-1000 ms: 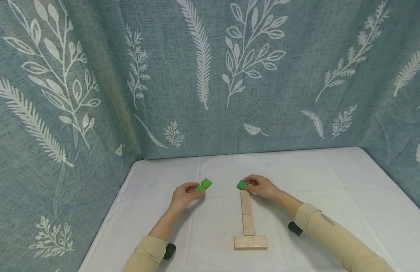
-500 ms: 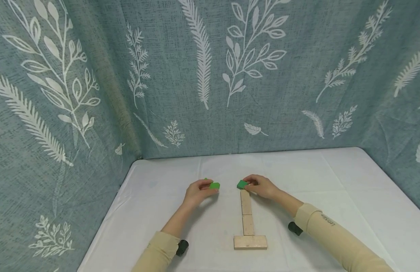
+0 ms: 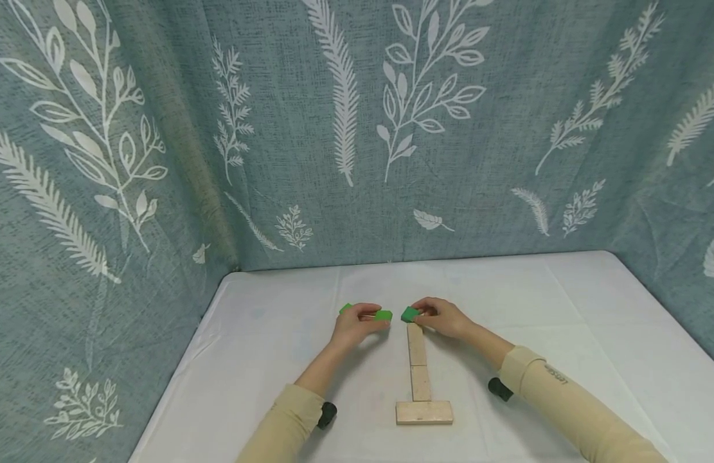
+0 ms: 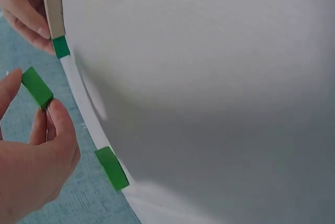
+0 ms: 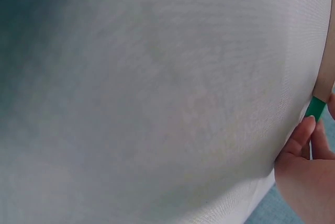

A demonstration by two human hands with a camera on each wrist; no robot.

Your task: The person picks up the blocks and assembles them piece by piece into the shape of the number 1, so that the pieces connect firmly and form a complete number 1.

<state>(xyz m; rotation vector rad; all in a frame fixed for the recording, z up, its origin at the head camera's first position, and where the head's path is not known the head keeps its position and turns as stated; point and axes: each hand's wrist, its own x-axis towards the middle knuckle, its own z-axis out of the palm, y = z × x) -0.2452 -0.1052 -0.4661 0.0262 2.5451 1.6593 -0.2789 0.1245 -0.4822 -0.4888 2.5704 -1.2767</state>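
Observation:
My left hand [image 3: 352, 326] pinches a light green block [image 3: 383, 316] between thumb and fingers, close to the left of a darker green block [image 3: 409, 314]. That darker block sits at the far end of a line of wooden planks [image 3: 417, 345], and my right hand [image 3: 442, 317] grips it from the right. Another light green block [image 3: 346, 308] lies behind my left hand, partly hidden in the head view; the left wrist view shows this resting block [image 4: 112, 168] fully. In the right wrist view, fingers cover part of the darker green block [image 5: 315, 108].
A wooden plank [image 3: 423, 413] lies crosswise at the near end of the line. The white-covered table [image 3: 507, 289] ends at a patterned blue-green curtain [image 3: 357, 128] behind and on both sides. Dark wrist cameras [image 3: 326, 415] stick out under the sleeves.
My left hand has lifted one light green block away from the other and carried it right, toward the darker green block. My right hand has stayed in place.

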